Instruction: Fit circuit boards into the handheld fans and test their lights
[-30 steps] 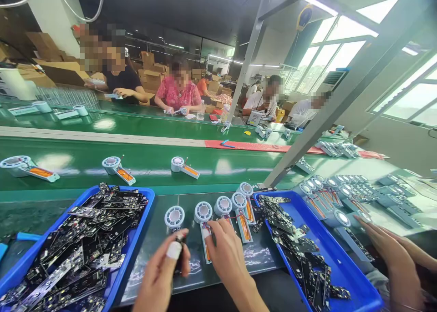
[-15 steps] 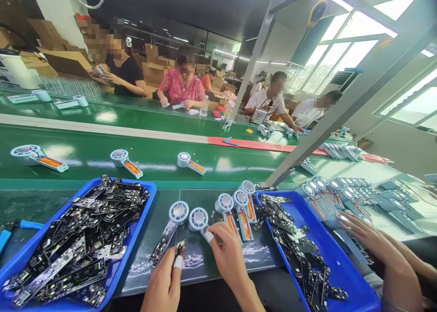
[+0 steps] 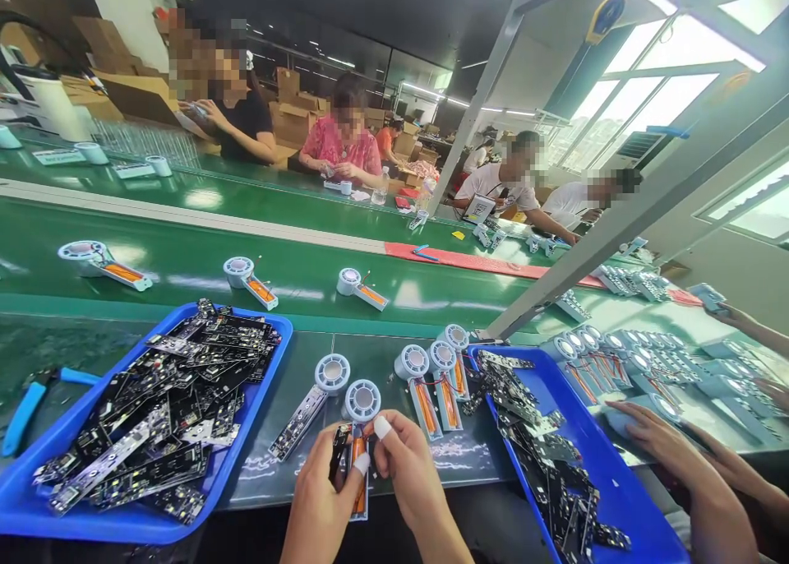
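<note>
A light-blue handheld fan (image 3: 363,400) with an orange-filled, uncovered handle lies in front of me, head away from me. My left hand (image 3: 329,482) is closed on a narrow black circuit board (image 3: 339,449), its thumb resting against the fan's handle. At the fan's neck, my right hand (image 3: 407,465) pinches beside thin red wires; what is between its fingertips is hidden. White covers show on both thumbs. Just to the left lies another fan (image 3: 333,372) with a circuit board (image 3: 299,424) along its handle. Several open-handled fans (image 3: 442,356) stand to the right.
A blue tray (image 3: 280,358) heaped with circuit boards is on the left, with blue-handled pliers (image 3: 28,416) beyond it. Another blue tray (image 3: 607,457) is on the right, near a co-worker's hands (image 3: 659,441). More fans sit on the green conveyor belt (image 3: 302,280); a slanted metal post (image 3: 573,227) rises beyond.
The fan has come toward me, and its orange handle now shows between my hands. My left hand has brought the circuit board beside it. The camera view has shifted slightly left.
</note>
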### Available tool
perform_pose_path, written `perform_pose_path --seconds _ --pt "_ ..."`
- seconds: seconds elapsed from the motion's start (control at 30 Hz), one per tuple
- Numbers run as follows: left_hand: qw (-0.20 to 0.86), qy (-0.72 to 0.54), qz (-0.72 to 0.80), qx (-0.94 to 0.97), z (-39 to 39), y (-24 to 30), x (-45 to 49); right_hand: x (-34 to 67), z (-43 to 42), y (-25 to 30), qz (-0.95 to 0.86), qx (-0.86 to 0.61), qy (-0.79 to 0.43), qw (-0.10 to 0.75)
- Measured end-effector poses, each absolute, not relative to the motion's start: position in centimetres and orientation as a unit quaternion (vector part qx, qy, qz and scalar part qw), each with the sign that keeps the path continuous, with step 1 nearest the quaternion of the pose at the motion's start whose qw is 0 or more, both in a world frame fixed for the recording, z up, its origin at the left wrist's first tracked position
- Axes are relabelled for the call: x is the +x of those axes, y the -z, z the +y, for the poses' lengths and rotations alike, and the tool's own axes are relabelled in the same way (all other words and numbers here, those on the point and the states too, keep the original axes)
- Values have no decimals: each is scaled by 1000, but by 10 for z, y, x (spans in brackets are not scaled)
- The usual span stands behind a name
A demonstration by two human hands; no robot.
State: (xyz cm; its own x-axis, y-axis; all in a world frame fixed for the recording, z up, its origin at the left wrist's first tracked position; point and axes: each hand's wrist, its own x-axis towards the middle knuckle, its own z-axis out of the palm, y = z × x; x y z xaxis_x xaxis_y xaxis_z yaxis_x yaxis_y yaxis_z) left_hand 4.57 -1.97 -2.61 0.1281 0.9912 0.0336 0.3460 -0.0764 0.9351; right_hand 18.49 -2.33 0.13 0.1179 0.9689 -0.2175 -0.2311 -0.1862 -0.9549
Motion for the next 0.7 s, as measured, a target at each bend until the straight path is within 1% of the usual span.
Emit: perform_pose_path --seconds 0.07,0.1,0.17,0.23,0.3,0.37,0.47,0.57,0.7 --pt "424 -390 531 621 -18 27 46 182 -26 0 -355 -531 -550 537" --pt "426 -393 526 623 -18 27 46 180 -28 0 -378 -537 -524 542" --pt "444 -394 512 621 -18 24 46 178 -31 -2 -491 -542 -425 533" --pt "490 -388 508 593 -19 19 44 178 -31 -4 -622 -533 -305 486" --pt "543 -380 523 535 -20 13 40 178 -30 -6 -678 -536 -241 441" --pt "570 -384 547 478 -21 9 34 179 -27 -9 -672 -552 -239 432" --pt "579 -395 559 443 -21 6 27 179 -25 -14 -657 -553 -272 434" --pt "585 -398 545 450 -17 4 25 178 -26 -16 -647 -557 -292 430" --pt "566 -390 515 512 -11 0 29 178 -28 -12 -647 -576 -275 417"
